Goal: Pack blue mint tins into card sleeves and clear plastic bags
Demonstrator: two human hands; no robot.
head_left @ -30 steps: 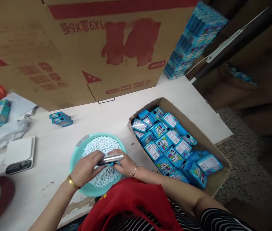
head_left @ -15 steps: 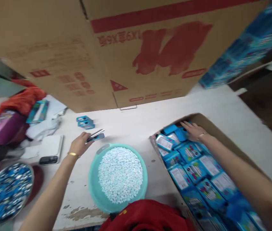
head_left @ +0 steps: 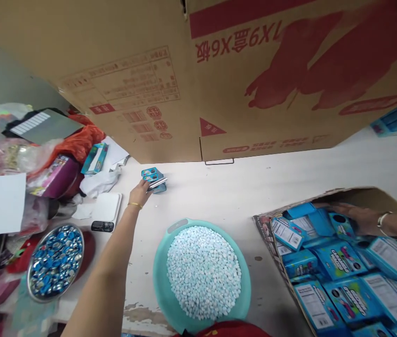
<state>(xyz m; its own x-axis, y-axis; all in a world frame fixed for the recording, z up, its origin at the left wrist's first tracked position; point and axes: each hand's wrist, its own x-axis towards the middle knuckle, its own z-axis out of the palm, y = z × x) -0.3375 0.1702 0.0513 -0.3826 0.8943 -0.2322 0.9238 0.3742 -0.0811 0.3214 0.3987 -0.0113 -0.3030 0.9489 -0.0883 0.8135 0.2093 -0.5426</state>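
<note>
My left hand (head_left: 140, 194) is closed around a slim silver metal thing (head_left: 158, 183) whose kind I cannot make out. It is at the small blue boxes (head_left: 149, 172) standing upright on the table, and its fingertips overlap the nearest one. On the right, my right hand (head_left: 357, 219) reaches into an open carton (head_left: 373, 193) at its far end. Its fingers lie among blue printed boxes (head_left: 340, 259), partly hidden, and one small blue box (head_left: 341, 225) sits right by them. Whether the hand grips it does not show.
A turquoise basin (head_left: 162, 285) of small pale pellets stands in front of me. A big cardboard box (head_left: 170, 117) rises behind. To the left are a white scale (head_left: 106, 208), a metal bowl (head_left: 82, 262) of blue-silver pieces, and piled bags and cloth.
My left hand has moved forward with the silver thing, up to the small blue boxes. My right hand stays in the carton, reaching lower among the boxes. The view has swung left.
</note>
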